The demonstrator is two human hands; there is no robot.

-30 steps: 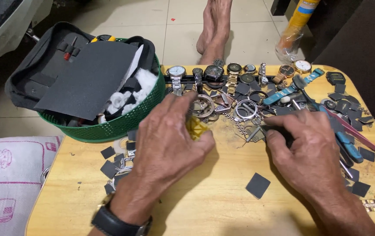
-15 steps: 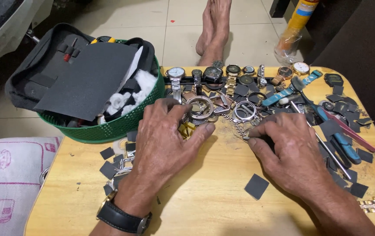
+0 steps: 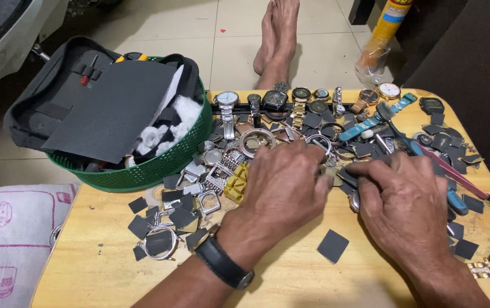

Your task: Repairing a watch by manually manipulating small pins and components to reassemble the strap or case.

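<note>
My left hand [image 3: 284,183], a black wristwatch [image 3: 223,263] on its wrist, lies palm down on a heap of metal watch cases and bands [image 3: 256,140] on the wooden table [image 3: 114,279]. Its fingertips hide what they touch. A yellow plastic block [image 3: 236,183] sits just left of it. My right hand [image 3: 407,202] is close beside it, thumb and forefinger pinched on a small dark part [image 3: 349,175] among dark square pieces.
A green basket [image 3: 159,166] at the left holds a black tool case [image 3: 51,100], a dark sheet [image 3: 114,108] and white cotton [image 3: 156,136]. Watches [image 3: 273,100] line the far edge. Blue and pink tools [image 3: 456,188] lie right. Bare feet [image 3: 279,34] and a bottle [image 3: 379,40] are beyond.
My left hand has slid right off the yellow block, toward my right hand. The right hand has stayed over the dark pieces, its fingers reaching left.
</note>
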